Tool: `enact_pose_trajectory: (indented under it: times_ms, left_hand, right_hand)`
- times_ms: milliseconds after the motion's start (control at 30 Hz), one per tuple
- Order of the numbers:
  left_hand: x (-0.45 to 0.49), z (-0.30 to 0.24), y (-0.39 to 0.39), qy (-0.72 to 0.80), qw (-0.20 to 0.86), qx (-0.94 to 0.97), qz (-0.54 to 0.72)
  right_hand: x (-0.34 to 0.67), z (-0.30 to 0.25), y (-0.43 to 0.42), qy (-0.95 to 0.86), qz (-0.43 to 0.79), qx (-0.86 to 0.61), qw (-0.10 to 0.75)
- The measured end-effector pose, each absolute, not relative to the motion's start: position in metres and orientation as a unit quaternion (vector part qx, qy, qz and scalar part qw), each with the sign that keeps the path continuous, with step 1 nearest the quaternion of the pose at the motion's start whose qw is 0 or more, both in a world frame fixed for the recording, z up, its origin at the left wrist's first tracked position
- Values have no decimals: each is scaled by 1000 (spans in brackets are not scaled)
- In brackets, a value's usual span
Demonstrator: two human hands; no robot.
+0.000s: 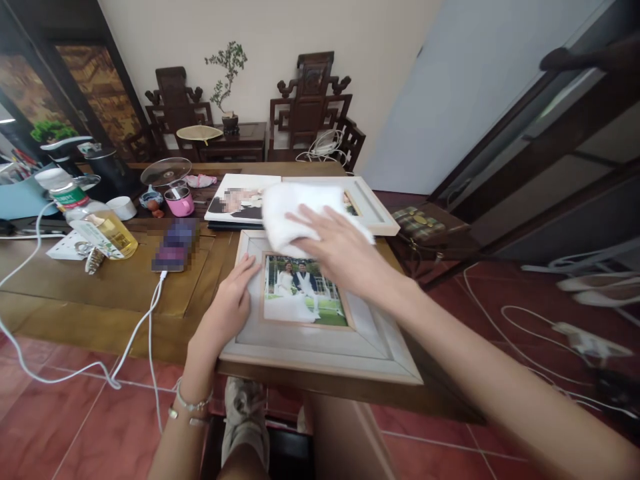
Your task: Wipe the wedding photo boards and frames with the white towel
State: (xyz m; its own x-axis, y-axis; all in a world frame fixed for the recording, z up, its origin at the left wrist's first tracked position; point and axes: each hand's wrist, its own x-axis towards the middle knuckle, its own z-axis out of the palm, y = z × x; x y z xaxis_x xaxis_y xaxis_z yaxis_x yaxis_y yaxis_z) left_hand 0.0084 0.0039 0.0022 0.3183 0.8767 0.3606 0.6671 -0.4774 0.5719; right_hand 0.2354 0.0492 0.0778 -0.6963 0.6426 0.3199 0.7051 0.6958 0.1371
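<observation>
Left hand [233, 293] lies flat on the left edge of a frame [307, 350], right hand [337, 248] spread over cloth [281, 212].

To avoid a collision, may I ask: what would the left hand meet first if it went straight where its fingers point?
The left hand would probably meet the white cloth under the right hand, though depth is unclear.
</observation>
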Motion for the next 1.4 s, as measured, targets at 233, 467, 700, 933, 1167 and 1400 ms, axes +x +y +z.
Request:
enact_pose_trajectory:
  times_ms: [233, 467, 700, 933, 1167, 1400]
  left_hand:
    - [12, 12, 2, 498, 186, 783, 325]
    - [12, 9, 3, 488, 207, 781, 330]
    - [10, 8, 1, 476, 203, 786, 337]
    - [11, 8, 2, 469, 191, 789, 348]
    - [11, 7, 2, 448, 179, 799, 358]
    - [10, 11, 2, 452, 187, 803, 340]
  right_hand:
    - [202, 48, 68, -936, -67, -344, 24]
    - [254, 51, 54, -914, -92, -394, 27]
    - [307, 49, 50, -883, -156, -441, -22]
    - [303, 56, -3, -905, -108, -412, 1]
    - [314, 62, -79, -931, -123, -331, 93]
    - [310, 55, -56, -909, -120, -396, 55]
